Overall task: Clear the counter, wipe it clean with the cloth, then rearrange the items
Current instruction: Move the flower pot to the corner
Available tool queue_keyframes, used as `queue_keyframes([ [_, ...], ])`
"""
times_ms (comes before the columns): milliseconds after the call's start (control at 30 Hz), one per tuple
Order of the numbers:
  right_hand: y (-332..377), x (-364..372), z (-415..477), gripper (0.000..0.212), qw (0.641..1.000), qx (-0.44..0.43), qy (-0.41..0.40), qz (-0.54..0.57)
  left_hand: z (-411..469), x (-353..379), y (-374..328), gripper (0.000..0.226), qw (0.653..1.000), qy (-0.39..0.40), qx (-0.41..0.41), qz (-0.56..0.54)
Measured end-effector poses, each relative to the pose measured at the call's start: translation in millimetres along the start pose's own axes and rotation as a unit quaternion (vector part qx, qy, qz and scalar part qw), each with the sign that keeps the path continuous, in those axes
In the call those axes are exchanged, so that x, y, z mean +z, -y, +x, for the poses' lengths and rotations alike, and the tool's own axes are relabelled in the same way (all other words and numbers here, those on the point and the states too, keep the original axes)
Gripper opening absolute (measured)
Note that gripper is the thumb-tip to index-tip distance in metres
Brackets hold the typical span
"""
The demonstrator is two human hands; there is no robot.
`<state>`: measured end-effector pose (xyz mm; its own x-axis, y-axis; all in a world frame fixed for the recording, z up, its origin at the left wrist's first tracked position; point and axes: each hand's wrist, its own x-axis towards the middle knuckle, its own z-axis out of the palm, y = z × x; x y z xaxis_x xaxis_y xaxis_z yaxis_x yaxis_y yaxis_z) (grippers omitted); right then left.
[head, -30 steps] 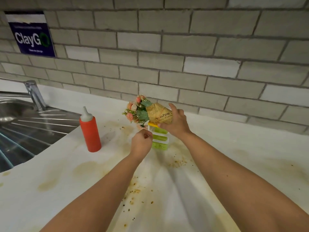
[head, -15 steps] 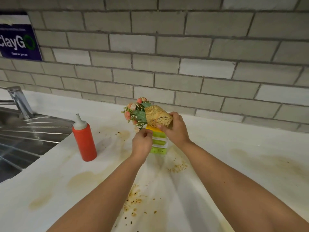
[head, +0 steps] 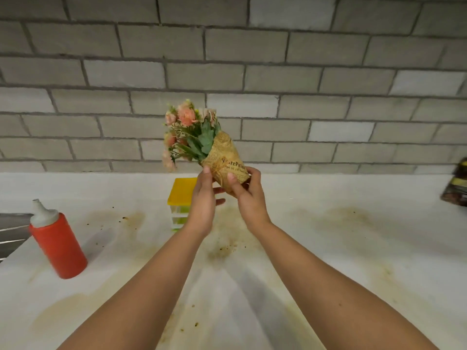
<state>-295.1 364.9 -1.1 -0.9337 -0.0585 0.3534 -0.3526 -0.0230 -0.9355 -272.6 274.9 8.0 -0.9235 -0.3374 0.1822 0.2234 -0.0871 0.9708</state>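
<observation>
Now both hands grip the bouquet point(head: 226, 157): left hand point(head: 203, 205), right hand point(head: 249, 198)

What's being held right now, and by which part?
The flower bouquet, by its paper-wrapped base, held between the left hand and right hand.
</observation>
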Motion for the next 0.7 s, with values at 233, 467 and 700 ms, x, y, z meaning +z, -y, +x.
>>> queue_keyframes([
  [233, 18, -97, -21, 0.044, 0.995, -0.028, -0.066, -0.075, -28, 85, -2, 0.032, 0.995, 0.093, 0.013, -0.020],
  [467, 48, -237, -59, 0.044, 0.984, -0.059, -0.107, -0.127, -88, 211, -10, 0.033, 0.982, 0.181, 0.020, -0.039],
  [700, 67, -388, -116, 0.051, 0.967, -0.052, -0.171, -0.181, -171, 348, 5, 0.037, 0.967, 0.248, -0.005, -0.055],
])
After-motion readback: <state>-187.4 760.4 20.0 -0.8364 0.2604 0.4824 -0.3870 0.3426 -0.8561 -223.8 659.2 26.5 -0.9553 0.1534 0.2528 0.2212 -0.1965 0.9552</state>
